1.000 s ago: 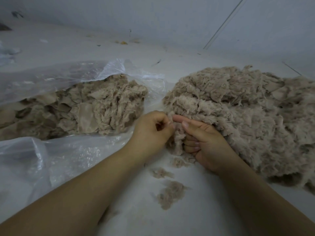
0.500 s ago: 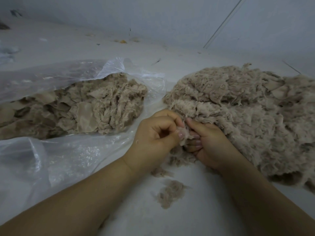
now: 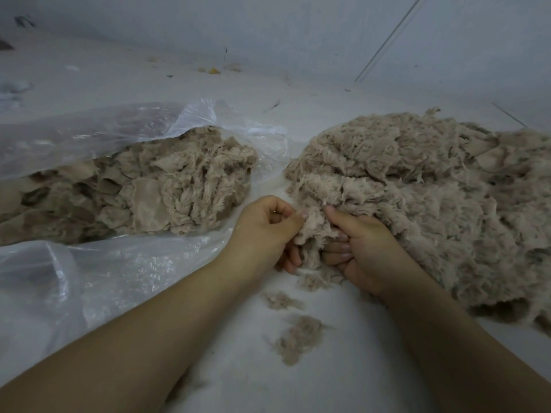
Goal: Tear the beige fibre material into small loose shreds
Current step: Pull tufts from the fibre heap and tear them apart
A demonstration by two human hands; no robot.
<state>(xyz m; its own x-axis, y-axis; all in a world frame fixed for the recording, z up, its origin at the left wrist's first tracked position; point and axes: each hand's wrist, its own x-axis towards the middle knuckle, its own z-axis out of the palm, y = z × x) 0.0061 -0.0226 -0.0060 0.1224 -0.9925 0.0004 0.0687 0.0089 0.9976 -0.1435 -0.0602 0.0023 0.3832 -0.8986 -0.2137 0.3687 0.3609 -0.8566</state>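
Note:
A clump of beige fibre (image 3: 316, 234) is held between both hands at the near left edge of a big shredded beige pile (image 3: 417, 198) on the right. My left hand (image 3: 265, 231) pinches the clump's left side with thumb and fingers. My right hand (image 3: 363, 248) grips its right side, fingers curled under. On the left, a second heap of beige fibre pieces (image 3: 134, 189) lies in an open clear plastic bag (image 3: 89, 263). Two small loose tufts (image 3: 298, 338) lie on the white surface between my forearms.
The white floor (image 3: 343, 383) runs to a pale wall at the back. Small bits of debris (image 3: 213, 70) lie near the wall. The plastic bag spreads over the near left.
My hands have drawn slightly apart and a larger clump of fibre now shows between them. My left hand has shifted a little to the left.

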